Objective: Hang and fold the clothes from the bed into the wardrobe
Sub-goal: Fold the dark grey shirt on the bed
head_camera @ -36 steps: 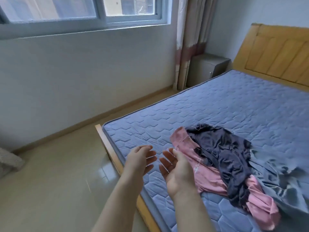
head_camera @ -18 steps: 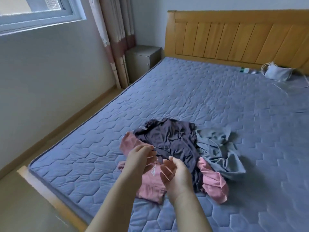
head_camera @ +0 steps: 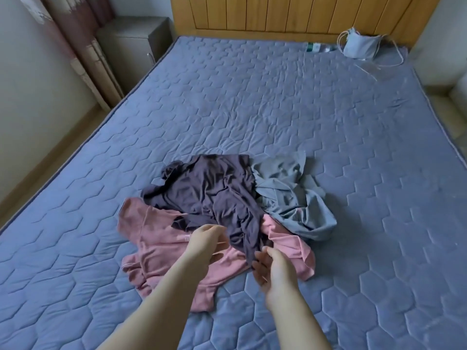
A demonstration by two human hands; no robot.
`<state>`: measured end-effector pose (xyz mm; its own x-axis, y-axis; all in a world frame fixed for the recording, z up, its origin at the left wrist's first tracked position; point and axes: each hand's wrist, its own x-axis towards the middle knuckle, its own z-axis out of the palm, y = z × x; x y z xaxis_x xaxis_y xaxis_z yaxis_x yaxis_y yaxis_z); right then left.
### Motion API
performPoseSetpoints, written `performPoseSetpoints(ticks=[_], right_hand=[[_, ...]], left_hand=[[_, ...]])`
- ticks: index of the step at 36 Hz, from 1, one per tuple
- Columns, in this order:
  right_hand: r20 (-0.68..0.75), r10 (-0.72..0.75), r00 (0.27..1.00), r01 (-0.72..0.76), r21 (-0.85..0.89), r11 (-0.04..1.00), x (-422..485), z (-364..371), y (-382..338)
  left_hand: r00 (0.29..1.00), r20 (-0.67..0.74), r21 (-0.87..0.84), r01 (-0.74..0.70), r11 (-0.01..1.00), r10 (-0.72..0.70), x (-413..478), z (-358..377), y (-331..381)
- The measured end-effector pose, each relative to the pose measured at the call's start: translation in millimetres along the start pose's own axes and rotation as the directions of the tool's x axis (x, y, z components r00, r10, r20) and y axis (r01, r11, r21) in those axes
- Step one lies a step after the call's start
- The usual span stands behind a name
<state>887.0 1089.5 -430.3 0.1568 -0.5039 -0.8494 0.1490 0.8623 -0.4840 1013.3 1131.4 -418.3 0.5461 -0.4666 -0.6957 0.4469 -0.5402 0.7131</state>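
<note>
Where both hands reach, dark garment point(head_camera: 212, 195) lies crumpled.

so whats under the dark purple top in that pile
The dark purple top lies across the pink garment, which shows on both sides of it. Whatever else lies beneath its middle is covered.

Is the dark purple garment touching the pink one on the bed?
Touching. The head view shows the dark purple garment draped directly over the pink garment, covering its middle, with pink fabric showing on both sides.
</note>
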Motion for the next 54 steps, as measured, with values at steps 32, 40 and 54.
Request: performPoseSetpoints(ticks=[32, 40, 54], right_hand=[[0.153, -0.092, 0.984, 0.176, -0.926, 0.335, 211, 92, 67], [0.091, -0.202, 0.975, 0.213, -0.639, 0.739, 140, 85, 36], [0.304, -0.352, 0.885, 0.461, -0.476, 0.749, -29, 58, -15]], left_hand=[[0.979, 0.046, 0.842, -0.144, 0.519, 0.197, 247, -51, -76], [0.938, 0.027, 0.637, -0.283, 0.717, 0.346, 193, -52, -43], [0.848, -0.055, 0.327, -0.484, 0.812, 0.527, 13, -74, 61]])
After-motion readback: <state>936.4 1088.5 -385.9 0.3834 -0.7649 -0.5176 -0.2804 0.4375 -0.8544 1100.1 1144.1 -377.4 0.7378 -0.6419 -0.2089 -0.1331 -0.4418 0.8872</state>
